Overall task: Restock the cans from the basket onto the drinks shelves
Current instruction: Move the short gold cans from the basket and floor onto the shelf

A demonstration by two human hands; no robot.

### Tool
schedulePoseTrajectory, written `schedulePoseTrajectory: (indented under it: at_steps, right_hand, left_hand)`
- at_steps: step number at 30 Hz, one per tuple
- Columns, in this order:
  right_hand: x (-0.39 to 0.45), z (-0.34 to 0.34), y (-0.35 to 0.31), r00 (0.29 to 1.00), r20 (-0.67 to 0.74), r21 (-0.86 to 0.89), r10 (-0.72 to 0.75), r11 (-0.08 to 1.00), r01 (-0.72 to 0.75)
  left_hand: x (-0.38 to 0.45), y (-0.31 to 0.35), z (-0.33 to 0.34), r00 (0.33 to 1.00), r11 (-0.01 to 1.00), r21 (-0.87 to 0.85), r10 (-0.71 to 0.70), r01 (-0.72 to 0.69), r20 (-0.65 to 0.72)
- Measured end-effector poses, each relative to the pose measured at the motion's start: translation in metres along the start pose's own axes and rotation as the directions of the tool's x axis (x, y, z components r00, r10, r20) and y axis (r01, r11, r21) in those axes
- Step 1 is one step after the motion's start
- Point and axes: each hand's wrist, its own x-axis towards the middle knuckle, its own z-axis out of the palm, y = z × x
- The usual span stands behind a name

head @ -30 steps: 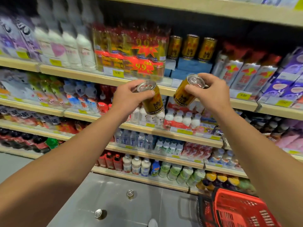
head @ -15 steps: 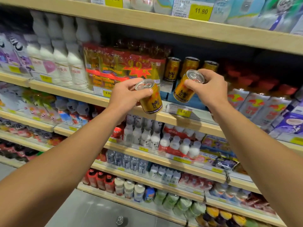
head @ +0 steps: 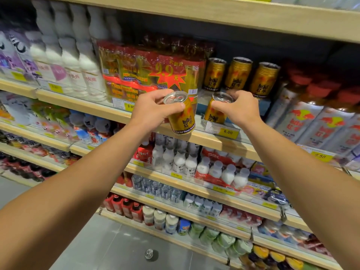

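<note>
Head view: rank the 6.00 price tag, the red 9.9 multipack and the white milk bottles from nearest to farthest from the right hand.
From the right hand:
1. 6.00 price tag, just below it on the shelf edge.
2. Red 9.9 multipack, up and left, beyond the left hand.
3. White milk bottles, far left, same shelf.

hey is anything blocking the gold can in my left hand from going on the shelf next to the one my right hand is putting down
Nothing visible does. The left hand holds its gold can tilted, in front of the shelf edge. The gap between the red multipack and the right hand's can looks open, though narrow.
</note>
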Motion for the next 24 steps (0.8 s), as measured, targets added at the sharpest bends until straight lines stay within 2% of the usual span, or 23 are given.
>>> schedulePoseTrajectory:
  at_steps: [7, 12, 16, 24]
  right_hand:
    - [-0.003, 0.014, 0.007, 0.999, 0.038, 0.002, 0.027, 1.0, -0.027]
    - [-0.007, 0.011, 0.012, 0.991, 0.131, 0.046, 0.027, 0.998, -0.034]
    - [-0.003, 0.007, 0.015, 0.987, 0.155, -0.012, -0.03, 0.999, 0.032]
    - [0.001, 0.013, 0.015, 0.977, 0.198, 0.004, -0.084, 0.996, 0.085]
  left_hand:
    - [0.002, -0.004, 0.003, 1.0, 1.0, -0.001, -0.014, 0.014, 0.001]
    - [-0.001, -0.005, 0.006, 0.999, 1.0, 0.002, -0.026, 0.026, -0.032]
    - [-0.002, -0.005, 0.006, 0.999, 1.0, 0.005, -0.025, 0.025, -0.037]
    - [-0.001, -0.003, 0.006, 1.0, 1.0, -0.009, -0.016, 0.016, -0.021]
